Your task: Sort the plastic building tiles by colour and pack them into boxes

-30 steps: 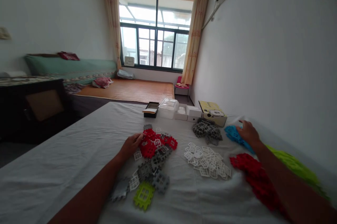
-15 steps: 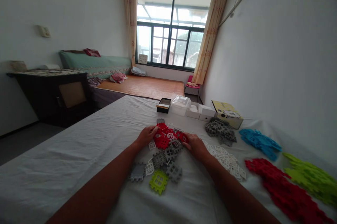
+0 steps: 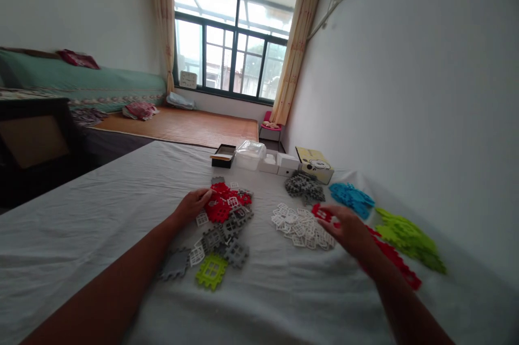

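Observation:
My right hand [image 3: 344,227] is closed on a red building tile [image 3: 321,213] with notched edges, held up beside the pile of white window-lattice pieces [image 3: 302,229]. At the left edge of the mixed pile, my left hand [image 3: 197,203] has its fingertips on the red tiles [image 3: 219,209]; whether it grips one I cannot tell. Grey notched tiles [image 3: 233,224] lie below those red ones, with a lime green tile [image 3: 211,271] at the near end. A flat grey tile [image 3: 175,264] rests to its left.
Sorted piles stand on the right: dark grey tiles [image 3: 304,187], blue tiles [image 3: 352,199], lime green tiles [image 3: 411,239] and red tiles [image 3: 395,261], partly behind my right arm. A black box [image 3: 223,157], a clear plastic tub [image 3: 250,154], white boxes [image 3: 287,164] and a yellow box [image 3: 315,165] line the far edge.
My right hand has carried a red tile from the mixed pile rightward, past the white pieces. My left hand stays by the red tiles. The view has turned to the right.

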Available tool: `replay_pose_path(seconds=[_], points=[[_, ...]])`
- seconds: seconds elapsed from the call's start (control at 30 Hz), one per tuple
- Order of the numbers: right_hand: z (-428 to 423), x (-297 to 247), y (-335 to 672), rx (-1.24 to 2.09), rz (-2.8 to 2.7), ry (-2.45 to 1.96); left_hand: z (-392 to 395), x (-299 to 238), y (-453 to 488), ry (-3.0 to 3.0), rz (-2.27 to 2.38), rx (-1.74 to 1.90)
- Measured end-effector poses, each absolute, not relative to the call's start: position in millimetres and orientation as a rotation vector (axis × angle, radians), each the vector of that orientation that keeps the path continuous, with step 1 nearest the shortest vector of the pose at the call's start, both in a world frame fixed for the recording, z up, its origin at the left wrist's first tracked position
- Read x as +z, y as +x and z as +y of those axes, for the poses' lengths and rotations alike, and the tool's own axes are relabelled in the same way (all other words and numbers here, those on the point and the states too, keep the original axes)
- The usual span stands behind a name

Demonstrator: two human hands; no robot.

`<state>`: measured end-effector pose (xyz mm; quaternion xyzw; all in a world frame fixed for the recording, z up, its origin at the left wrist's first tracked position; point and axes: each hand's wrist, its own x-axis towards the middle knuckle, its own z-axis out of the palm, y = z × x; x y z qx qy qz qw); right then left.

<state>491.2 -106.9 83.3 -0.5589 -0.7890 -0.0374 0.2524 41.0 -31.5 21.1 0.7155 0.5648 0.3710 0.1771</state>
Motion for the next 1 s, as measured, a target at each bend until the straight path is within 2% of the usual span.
replay_pose_path(seconds=[0.17, 0.33, 0.47, 0.63, 0.73, 1.0], points=[[-145, 57, 604, -0.297, -1.870, -1.916, -28, 16, 40, 1.990, 1.569, 1.049], [-165, 33, 617, -0.462, -1.784, -1.989, -27, 16, 41, 1.977, 1.577, 1.057], [-161, 49, 558, -0.428, -1.869, -1.714, -33, 21, 45, 2.027, 1.597, 1.075], [-150, 76, 430, 0.032, -2.323, -1.230, -43, 29, 50, 2.030, 1.598, 1.085], [-126, 79, 368, 0.190, -2.506, -1.035, -46, 31, 51, 2.019, 1.586, 1.081], [-32, 62, 299, 0.052, -2.573, -1.078, -36, 17, 46, 2.018, 1.546, 1.109]])
